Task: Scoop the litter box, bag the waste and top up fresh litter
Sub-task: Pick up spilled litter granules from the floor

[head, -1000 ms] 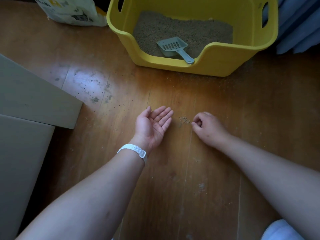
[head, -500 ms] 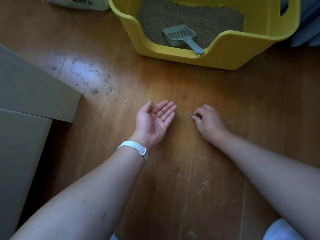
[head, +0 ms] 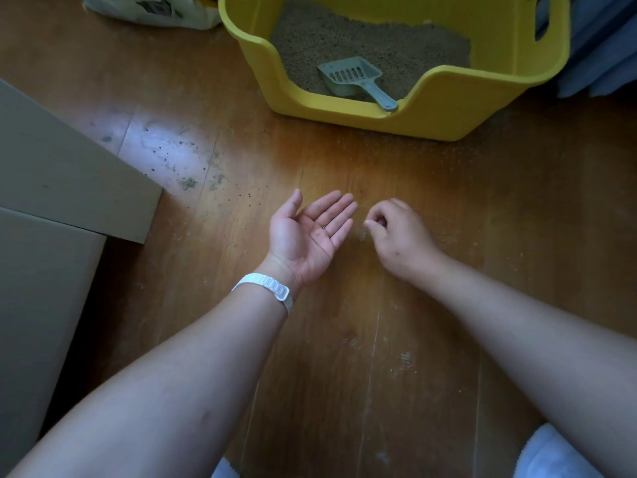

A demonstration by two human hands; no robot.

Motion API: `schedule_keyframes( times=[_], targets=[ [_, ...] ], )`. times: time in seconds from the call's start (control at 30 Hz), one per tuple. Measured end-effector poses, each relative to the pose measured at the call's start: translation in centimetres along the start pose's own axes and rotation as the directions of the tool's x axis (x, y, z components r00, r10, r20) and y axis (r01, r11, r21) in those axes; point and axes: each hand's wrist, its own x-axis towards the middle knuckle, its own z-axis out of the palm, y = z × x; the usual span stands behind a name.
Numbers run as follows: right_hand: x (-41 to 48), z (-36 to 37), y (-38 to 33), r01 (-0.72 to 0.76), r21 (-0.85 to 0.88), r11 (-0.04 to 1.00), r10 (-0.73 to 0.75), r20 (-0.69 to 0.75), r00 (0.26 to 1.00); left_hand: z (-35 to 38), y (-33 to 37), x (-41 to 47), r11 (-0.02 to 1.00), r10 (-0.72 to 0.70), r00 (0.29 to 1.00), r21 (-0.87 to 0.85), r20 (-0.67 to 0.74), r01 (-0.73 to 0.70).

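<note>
My left hand [head: 310,232] lies palm up on the wooden floor, fingers straight, with a few dark litter grains on the palm. Just right of its fingertips, my right hand [head: 400,236] is curled, thumb and forefinger pinching spilled litter grains [head: 364,232] off the floor. Further back stands the yellow litter box [head: 431,115], holding tan litter [head: 362,36]. A grey slotted scoop [head: 351,77] lies in the litter with its handle resting on the low front lip.
A white litter bag [head: 155,8] lies at the back left. Flat cardboard sheets [head: 62,174] cover the floor on the left. Blue fabric [head: 603,46] hangs right of the box. Scattered grains and dust [head: 186,167] speckle the floorboards.
The small heap of grains between my hands has shrunk. My right hand has shifted slightly toward my left fingertips, still pinching. My left palm stays open and upturned.
</note>
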Motion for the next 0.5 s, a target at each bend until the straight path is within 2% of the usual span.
schedule_keyframes(
  times=[0.13, 0.33, 0.5],
  targets=[
    [-0.8, 0.2, -4.9, 0.079, 0.161, 0.984, -0.076, -0.025, 0.997, 1.1, 0.0, -0.2, 0.998, -0.03, 0.996, -0.051, 0.083, 0.035],
    [-1.2, 0.8, -7.1, 0.133, 0.165, 0.977, -0.126, -0.051, 0.991, 1.8, -0.1, -0.7, 0.997, -0.058, 0.984, -0.038, 0.168, 0.066],
    [-1.3, -0.1, -5.7, 0.125, 0.154, 0.98, -0.114, -0.078, 0.99, 1.1, 0.3, -1.4, 0.997, -0.027, 0.992, -0.068, 0.125, 0.036]
  ],
)
